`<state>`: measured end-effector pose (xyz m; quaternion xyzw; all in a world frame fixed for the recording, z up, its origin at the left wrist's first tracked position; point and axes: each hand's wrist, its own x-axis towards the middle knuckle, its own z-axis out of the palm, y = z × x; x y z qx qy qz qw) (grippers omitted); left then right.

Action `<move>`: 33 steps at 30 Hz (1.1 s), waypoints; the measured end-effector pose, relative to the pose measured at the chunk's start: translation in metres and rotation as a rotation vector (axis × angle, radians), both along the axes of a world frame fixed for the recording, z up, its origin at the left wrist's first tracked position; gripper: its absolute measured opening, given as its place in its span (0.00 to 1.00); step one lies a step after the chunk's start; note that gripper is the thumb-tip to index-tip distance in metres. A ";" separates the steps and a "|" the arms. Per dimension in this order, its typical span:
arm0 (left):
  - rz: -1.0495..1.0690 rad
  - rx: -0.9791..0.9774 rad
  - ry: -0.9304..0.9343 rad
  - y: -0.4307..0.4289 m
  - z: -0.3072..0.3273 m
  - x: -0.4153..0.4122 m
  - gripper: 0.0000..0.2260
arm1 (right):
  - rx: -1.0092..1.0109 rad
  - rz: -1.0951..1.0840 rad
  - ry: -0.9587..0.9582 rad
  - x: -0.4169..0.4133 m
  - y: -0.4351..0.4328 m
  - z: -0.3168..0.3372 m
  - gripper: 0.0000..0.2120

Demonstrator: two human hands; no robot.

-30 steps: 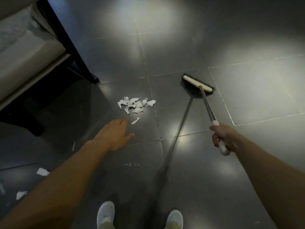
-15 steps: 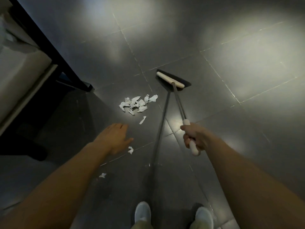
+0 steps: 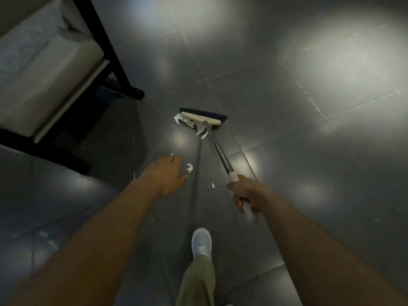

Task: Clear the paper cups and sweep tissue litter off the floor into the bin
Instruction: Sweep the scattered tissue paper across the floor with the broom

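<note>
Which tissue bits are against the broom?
The white clump bunched at the broom; the curled scrap lies apart, beside the left hand.

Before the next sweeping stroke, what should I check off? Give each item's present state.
1. Right hand grips the broom handle: ok.
2. Broom head rests against the tissue pile: ok.
3. All litter gathered in one pile: not ok; a stray scrap lies apart, beside the left hand.
4. Left hand free: ok; it is open and holds nothing.
5. Bin within reach: cannot tell; none is in view.
</note>
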<state>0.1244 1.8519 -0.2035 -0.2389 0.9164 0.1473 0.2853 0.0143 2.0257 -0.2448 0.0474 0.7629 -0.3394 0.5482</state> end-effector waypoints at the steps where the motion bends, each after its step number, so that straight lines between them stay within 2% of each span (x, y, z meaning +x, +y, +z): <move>1: 0.000 -0.005 0.003 0.010 0.002 0.016 0.25 | 0.003 0.024 -0.002 0.015 0.009 -0.001 0.04; 13: -0.007 -0.018 -0.006 0.065 0.019 0.174 0.25 | 0.019 0.045 -0.012 0.198 0.083 -0.003 0.21; 20: -0.093 0.006 0.005 0.100 0.024 0.259 0.27 | 0.011 -0.015 0.017 0.296 0.117 0.013 0.16; 24: -0.052 0.047 -0.020 0.122 0.022 0.299 0.27 | -0.036 -0.009 0.137 0.321 0.147 0.024 0.12; 27: -0.044 0.041 -0.017 0.136 0.023 0.319 0.26 | -0.089 0.000 0.167 0.330 0.169 0.031 0.14; 33: 0.071 0.027 -0.008 0.147 0.018 0.337 0.27 | -0.133 0.146 0.288 0.299 0.162 0.018 0.14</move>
